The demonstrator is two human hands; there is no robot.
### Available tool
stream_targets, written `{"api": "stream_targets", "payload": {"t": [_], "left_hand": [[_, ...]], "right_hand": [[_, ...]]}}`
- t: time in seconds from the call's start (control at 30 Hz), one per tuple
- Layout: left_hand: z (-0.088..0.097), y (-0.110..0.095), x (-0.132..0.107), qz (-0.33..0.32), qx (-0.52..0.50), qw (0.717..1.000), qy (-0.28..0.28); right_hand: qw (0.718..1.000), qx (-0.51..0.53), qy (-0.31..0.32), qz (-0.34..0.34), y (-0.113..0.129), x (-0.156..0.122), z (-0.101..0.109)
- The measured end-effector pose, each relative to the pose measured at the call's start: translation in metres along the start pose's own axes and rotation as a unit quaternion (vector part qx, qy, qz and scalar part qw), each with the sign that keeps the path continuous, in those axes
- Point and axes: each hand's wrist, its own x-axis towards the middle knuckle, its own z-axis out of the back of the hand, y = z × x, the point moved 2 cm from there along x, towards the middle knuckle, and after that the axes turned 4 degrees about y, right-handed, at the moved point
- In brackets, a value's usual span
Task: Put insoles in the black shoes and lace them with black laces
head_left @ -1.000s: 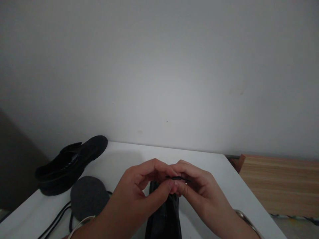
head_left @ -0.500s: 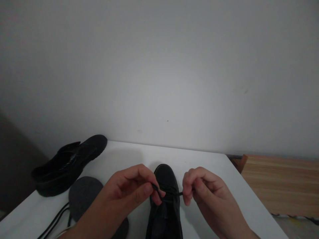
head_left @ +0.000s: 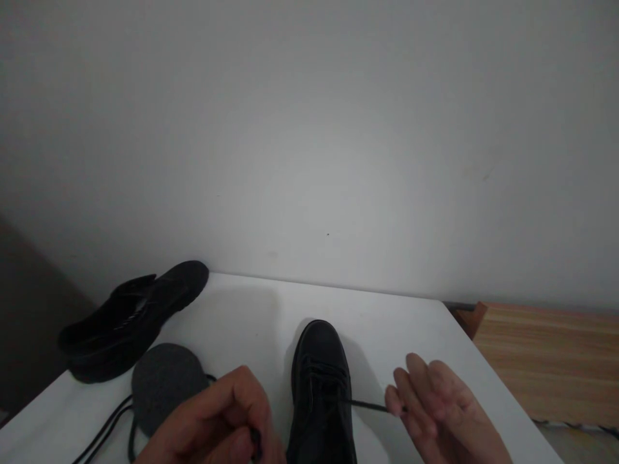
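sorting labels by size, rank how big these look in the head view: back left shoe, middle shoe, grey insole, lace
1. back left shoe and middle shoe: about alike; the middle one is nearer and cut off by the frame, so unranked.
2. grey insole, partly hidden by the left hand.
3. lace, thinnest.

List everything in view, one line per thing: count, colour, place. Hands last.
middle shoe: one, black, on the table between the hands, toe toward the wall.
second shoe: one, black, far left of the table.
round pad: one, dark grey, flat, just this side of the second shoe.
cords: at least two strands, black, near left edge.
lace: one, black, stretched from the middle shoe to the right hand.
table: one, white.
wooden surface: one, light brown, right of the table.
wall: grey-white, behind.
left hand: grip closed on a dark lace end.
right hand: pinching the lace.
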Motion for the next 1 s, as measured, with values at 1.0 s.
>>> {"api": "stream_targets", "payload": {"t": [1.0], "left_hand": [[-0.003, 0.022, 0.014, -0.156, 0.715, 0.682, 0.012]], "right_hand": [[0.675, -0.664, 0.206, 0.248, -0.011, -0.009, -0.008]]}}
